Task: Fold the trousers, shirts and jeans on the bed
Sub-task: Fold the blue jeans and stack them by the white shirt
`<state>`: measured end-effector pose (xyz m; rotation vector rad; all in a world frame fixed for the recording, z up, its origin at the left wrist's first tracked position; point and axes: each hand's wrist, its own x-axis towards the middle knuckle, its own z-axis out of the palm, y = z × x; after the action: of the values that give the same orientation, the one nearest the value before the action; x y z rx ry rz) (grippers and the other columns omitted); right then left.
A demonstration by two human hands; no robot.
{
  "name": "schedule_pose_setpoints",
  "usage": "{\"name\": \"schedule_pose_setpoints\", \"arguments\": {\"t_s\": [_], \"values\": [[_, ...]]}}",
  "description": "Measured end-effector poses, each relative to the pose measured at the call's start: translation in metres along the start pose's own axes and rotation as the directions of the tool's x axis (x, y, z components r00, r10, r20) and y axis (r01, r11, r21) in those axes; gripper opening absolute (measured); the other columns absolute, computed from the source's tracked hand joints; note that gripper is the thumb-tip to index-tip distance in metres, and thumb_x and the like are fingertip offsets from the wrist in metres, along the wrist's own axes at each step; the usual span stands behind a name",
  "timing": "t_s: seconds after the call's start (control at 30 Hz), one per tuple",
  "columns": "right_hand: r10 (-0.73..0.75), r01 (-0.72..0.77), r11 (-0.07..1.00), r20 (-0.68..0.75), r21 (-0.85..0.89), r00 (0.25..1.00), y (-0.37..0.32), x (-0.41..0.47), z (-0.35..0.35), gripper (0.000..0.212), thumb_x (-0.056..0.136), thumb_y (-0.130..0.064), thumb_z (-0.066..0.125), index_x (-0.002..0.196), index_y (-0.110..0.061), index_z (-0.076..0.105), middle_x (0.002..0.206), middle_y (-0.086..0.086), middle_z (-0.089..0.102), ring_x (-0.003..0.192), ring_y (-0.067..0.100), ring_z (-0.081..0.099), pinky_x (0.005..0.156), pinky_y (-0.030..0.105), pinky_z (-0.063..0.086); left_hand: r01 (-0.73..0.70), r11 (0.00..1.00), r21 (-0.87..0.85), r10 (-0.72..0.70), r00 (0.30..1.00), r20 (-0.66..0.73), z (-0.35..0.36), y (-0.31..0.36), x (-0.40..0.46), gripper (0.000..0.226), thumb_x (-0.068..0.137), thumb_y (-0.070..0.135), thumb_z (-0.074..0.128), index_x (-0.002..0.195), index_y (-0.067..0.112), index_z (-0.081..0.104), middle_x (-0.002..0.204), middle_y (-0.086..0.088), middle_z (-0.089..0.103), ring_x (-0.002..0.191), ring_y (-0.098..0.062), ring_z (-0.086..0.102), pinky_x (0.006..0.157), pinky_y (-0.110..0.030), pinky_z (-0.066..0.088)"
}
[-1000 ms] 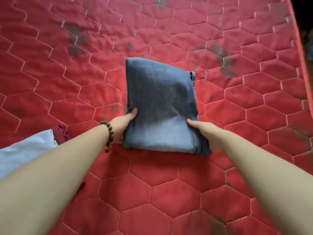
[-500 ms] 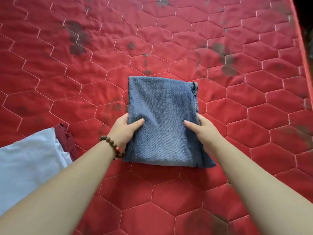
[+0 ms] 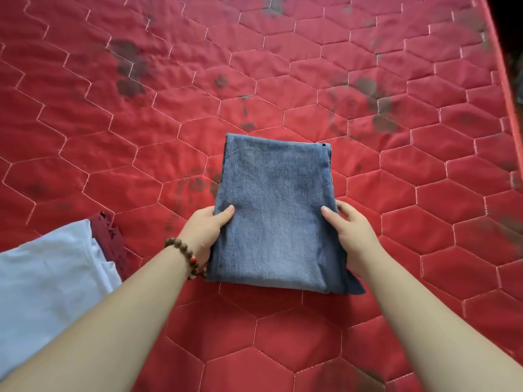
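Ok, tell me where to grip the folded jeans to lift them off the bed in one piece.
Grip the folded jeans by both long side edges, as the left hand and right hand do: thumbs on top, fingers probably underneath. Layers gape at the near right corner, so a one-sided grip would likely spill them.

Beaded bracelet on wrist; dark stains across red quilting.

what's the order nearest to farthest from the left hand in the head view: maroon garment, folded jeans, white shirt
1. folded jeans: gripped by the left hand at their left edge.
2. maroon garment: left of the hand, on the bed.
3. white shirt: farther left, at the frame edge.
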<state>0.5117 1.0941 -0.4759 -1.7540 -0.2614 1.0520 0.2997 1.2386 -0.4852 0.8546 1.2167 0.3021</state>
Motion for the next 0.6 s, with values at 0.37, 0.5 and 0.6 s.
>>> {"name": "schedule_pose_setpoints", "arguments": {"t_s": [0.37,0.5,0.6], "values": [[-0.451,0.133,0.696,-0.285,-0.705,0.845,-0.051,0.045,0.031,0.026,0.086,-0.021,0.064,0.111,-0.013,0.058,0.111,0.010,0.060,0.099,0.024,0.056,0.086,0.031,0.039,-0.325,0.509,0.797,0.748,0.625,-0.223,0.026,0.035,0.016,0.033,0.084,0.013,0.059,0.116,0.011,0.054,0.110,-0.010,0.061,0.102,-0.028,0.056,0.091,-0.036,0.042],[-0.670,0.400,0.159,0.199,-0.903,0.716,-0.041,0.038,0.068,0.048,0.090,-0.023,0.055,0.137,-0.010,0.049,0.148,0.015,0.039,0.140,0.032,0.030,0.114,0.049,0.016,-0.436,-0.161,0.885,0.776,0.498,0.387,0.051,0.033,0.026,0.059,0.087,0.020,0.049,0.144,0.008,0.037,0.152,-0.012,0.034,0.142,-0.031,0.026,0.117,-0.046,0.016],[-0.402,0.449,-0.050,0.430,-0.892,0.809,-0.023,0.053,0.085,0.060,0.100,-0.034,0.035,0.153,-0.021,0.012,0.162,-0.002,0.004,0.148,0.021,-0.006,0.116,0.051,-0.010,-0.348,-0.300,0.888,0.556,0.693,0.459,0.053,0.028,0.051,0.063,0.098,0.037,0.030,0.153,0.018,0.005,0.161,-0.004,-0.001,0.148,-0.023,-0.007,0.118,-0.046,-0.007]]}}
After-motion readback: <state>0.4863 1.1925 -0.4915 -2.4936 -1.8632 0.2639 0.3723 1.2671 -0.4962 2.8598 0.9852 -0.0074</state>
